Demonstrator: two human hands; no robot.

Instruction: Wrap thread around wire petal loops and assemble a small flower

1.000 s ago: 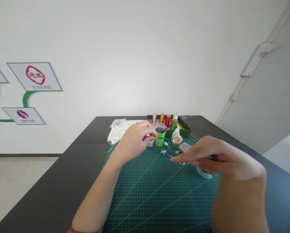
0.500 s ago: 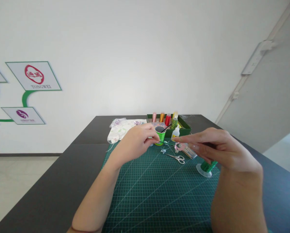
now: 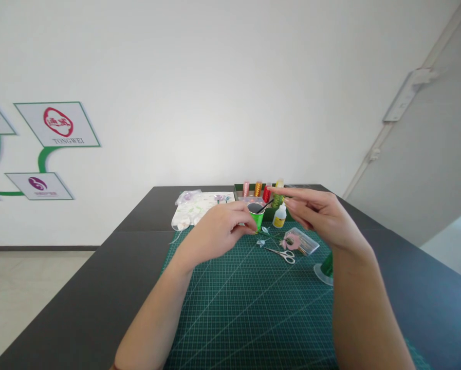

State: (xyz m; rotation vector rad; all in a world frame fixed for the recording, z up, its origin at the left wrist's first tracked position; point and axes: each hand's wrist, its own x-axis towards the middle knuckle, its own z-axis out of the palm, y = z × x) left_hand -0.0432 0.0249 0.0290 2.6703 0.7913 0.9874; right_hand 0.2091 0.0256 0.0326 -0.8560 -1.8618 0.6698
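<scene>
My left hand (image 3: 230,226) is closed in a pinch beside the green paper cup (image 3: 256,220). A short bit of a thin green strand shows at its fingertips. My right hand (image 3: 317,210) is raised in front of the box, index finger stretched out and thumb close beneath it. What it pinches is too small to make out. Below the hands lie a pink fabric flower (image 3: 292,241), small pale-blue leaves (image 3: 264,231) and white-handled scissors (image 3: 288,256). A green thread spool (image 3: 326,266) stands partly hidden behind my right wrist.
A green cutting mat (image 3: 249,308) covers the dark table (image 3: 133,257). Behind the hands are a glue bottle (image 3: 279,218), a dark green box (image 3: 238,191) with several thread spools, and a white sheet (image 3: 199,203). A clear case (image 3: 309,244) lies by the flower.
My right hand has moved up and away from the mat, uncovering the flower and the clear case. My left hand has stayed nearly in place, its fingertips slightly lower.
</scene>
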